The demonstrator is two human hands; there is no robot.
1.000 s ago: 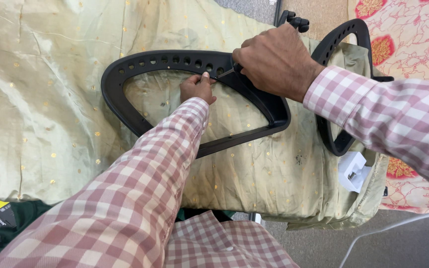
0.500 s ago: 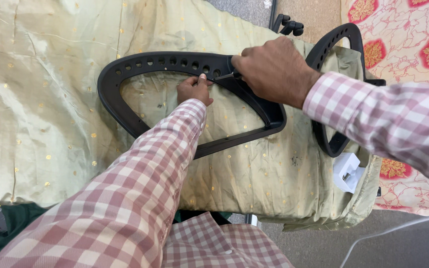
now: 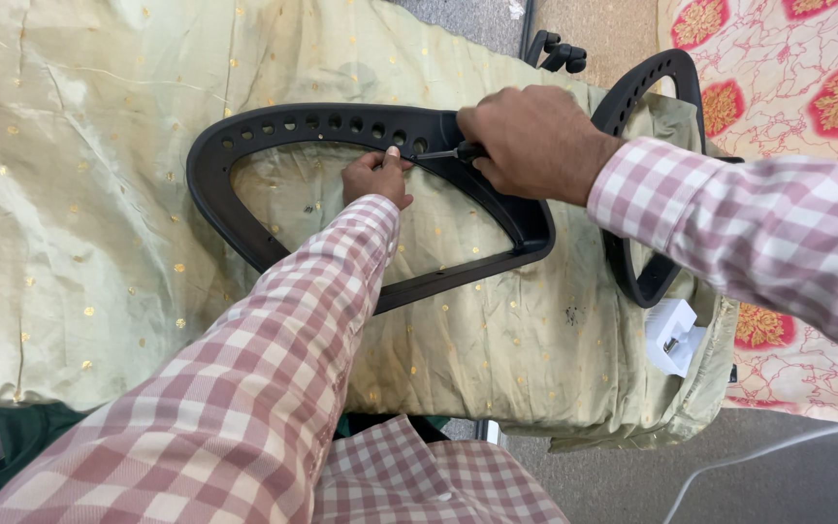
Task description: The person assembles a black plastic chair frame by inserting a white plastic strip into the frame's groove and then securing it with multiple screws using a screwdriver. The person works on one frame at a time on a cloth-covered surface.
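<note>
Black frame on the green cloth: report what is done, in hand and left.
Done: the black frame lies flat on the green cloth. In hand: the right hand works a screwdriver at its holed top bar, and the left hand steadies that spot. Left: a second black frame lies untouched alongside.

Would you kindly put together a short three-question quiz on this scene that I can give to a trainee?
1. True or false: the right hand grips a screwdriver whose tip points at the black plastic frame.
2. Which part of the frame do the left hand's fingers touch? A) the far upper bar with the row of holes B) the near lower bar C) the rounded left end
3. Fill in: the frame lies on a pale green ____ with small gold dots.

Key:
1. True.
2. A; the fingertips meet the upper bar right beside the screwdriver's tip.
3. Cloth; it covers the work surface, and a second black frame lies at its right edge.
</note>
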